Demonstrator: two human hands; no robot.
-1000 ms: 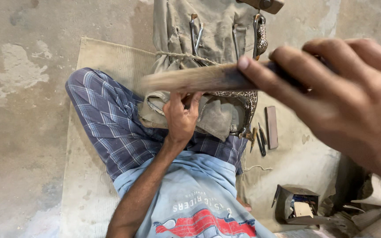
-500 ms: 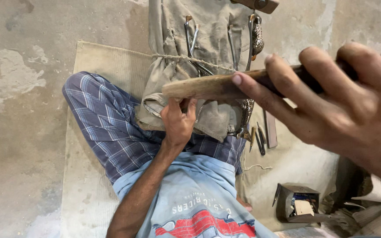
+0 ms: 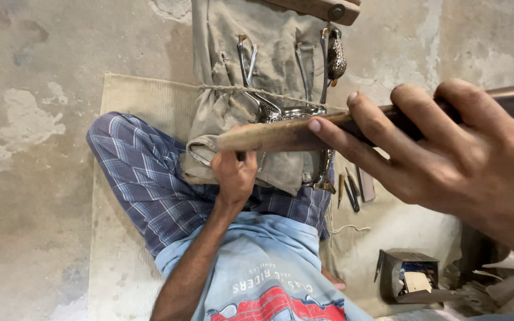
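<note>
A person seated cross-legged on a pale mat [image 3: 120, 119] on the concrete floor [image 3: 25, 178] is working a long wooden stick [image 3: 269, 135], which is lying roughly level across the middle of the scene. The right hand [image 3: 447, 154], large and near the camera at the right, is wrapping its fingers [image 3: 352, 139] over the darker right part of the stick, gripping it firmly. The left hand [image 3: 233, 175], at the centre, is closing around something small just under the stick's pale left end, knuckles toward the camera; what it is pinching cannot be told. Behind the stick, a khaki cloth [image 3: 257, 65] is draping over the lap, tied across with thin string [image 3: 233, 89] and carrying several metal tools [image 3: 251, 59] with curved silver handles. The knee in blue checked fabric [image 3: 138, 172] is jutting to the left, and a light blue printed shirt [image 3: 269, 279] is filling the near edge. To the right of the cloth, a few small hand tools [image 3: 352, 187] are lying on the mat, and an open cardboard box [image 3: 411, 276] is sitting near the lower right.
</note>
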